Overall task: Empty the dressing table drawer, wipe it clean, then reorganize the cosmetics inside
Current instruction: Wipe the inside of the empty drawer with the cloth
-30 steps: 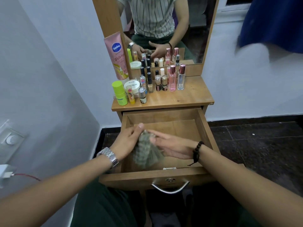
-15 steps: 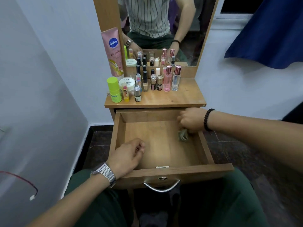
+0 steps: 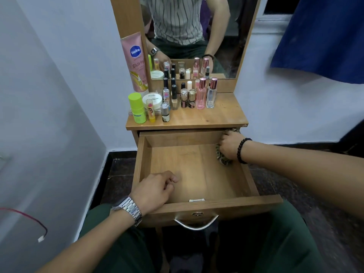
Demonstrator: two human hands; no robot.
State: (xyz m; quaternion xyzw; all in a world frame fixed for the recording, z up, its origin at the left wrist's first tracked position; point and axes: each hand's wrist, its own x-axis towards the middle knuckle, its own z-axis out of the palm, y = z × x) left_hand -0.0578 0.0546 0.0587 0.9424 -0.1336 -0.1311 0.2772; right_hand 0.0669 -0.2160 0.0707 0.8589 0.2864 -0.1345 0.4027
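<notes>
Fingers of the right hand [image 3: 229, 146] are curled round a mottled cloth [image 3: 221, 157], pressed against the bare wooden drawer [image 3: 197, 170] at its far right wall; the left hand [image 3: 153, 191] is rested loosely curled on the near left rim. Bottles [image 3: 201, 95] are stood on top.

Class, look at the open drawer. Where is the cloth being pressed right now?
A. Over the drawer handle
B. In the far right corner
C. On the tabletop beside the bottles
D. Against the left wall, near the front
B. The right hand holds the cloth in the drawer's far right corner, while the left hand rests at the front left.
</notes>
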